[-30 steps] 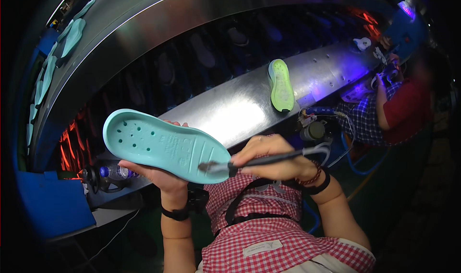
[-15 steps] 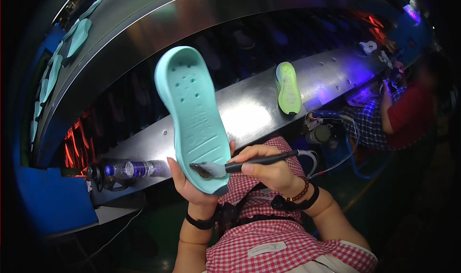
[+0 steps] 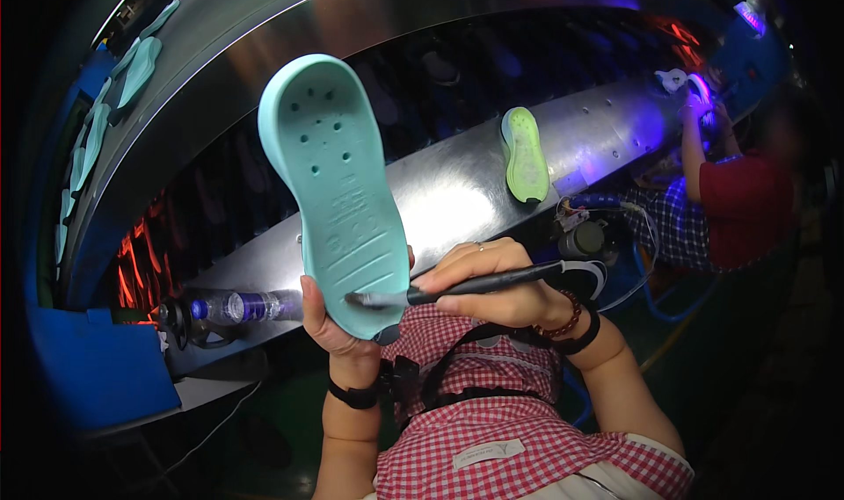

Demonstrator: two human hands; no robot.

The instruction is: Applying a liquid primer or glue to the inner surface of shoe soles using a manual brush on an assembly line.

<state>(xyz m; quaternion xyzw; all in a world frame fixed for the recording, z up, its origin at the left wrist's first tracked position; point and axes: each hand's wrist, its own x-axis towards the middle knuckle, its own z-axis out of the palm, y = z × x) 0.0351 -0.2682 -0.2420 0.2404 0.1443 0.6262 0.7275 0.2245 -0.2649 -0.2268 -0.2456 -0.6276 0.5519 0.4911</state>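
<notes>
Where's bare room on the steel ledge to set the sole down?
Free: bright steel ledge between the teal sole in the left hand and the green sole. Crowded: ledge's left end, by the plastic bottle.

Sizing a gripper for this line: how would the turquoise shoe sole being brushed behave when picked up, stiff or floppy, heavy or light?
Likely light: the left hand holds the turquoise sole upright by its lower end alone. Probably fairly stiff, since it stands unsupported without drooping while the brush in the right hand presses on it. The matte, ribbed face suggests decent grip, though any wet coating could make it slick.
</notes>
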